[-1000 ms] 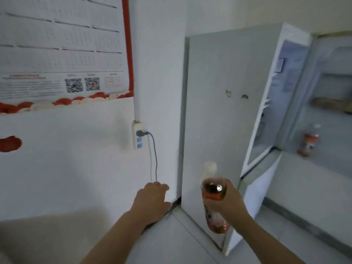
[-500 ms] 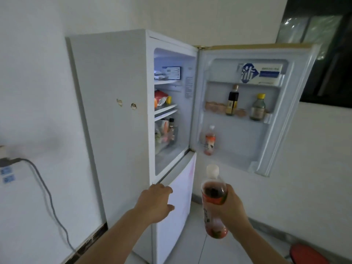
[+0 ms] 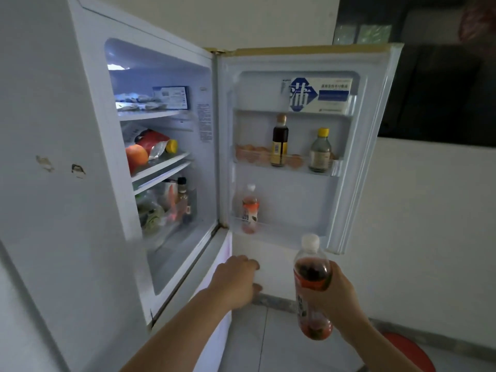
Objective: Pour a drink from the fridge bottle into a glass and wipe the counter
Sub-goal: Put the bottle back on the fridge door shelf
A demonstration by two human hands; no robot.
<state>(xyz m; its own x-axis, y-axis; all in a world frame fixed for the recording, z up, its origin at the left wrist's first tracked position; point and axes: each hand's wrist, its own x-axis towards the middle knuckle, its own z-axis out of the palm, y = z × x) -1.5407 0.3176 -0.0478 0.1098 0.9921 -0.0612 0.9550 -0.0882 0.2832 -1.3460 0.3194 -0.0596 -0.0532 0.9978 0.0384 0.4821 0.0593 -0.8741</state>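
Note:
My right hand [image 3: 334,294] grips a clear bottle [image 3: 311,277] of reddish drink with a white cap, held upright below the open fridge door [image 3: 359,167]. My left hand [image 3: 236,277] is stretched forward with loosely curled fingers, holding nothing, in front of the fridge's lower edge. A second similar red-labelled bottle [image 3: 250,209] stands in the door's bottom shelf. No glass or counter is in view.
The white fridge [image 3: 67,183] stands open with food on its shelves. A dark sauce bottle [image 3: 280,140], a yellow-capped bottle [image 3: 320,151] and a blue-and-white box [image 3: 319,95] sit in the door. A red round object [image 3: 410,350] lies on the tiled floor.
The view has swung right from the wall and socket onto the open fridge and come closer. My right hand still grips the bottle. My left hand stays stretched forward.

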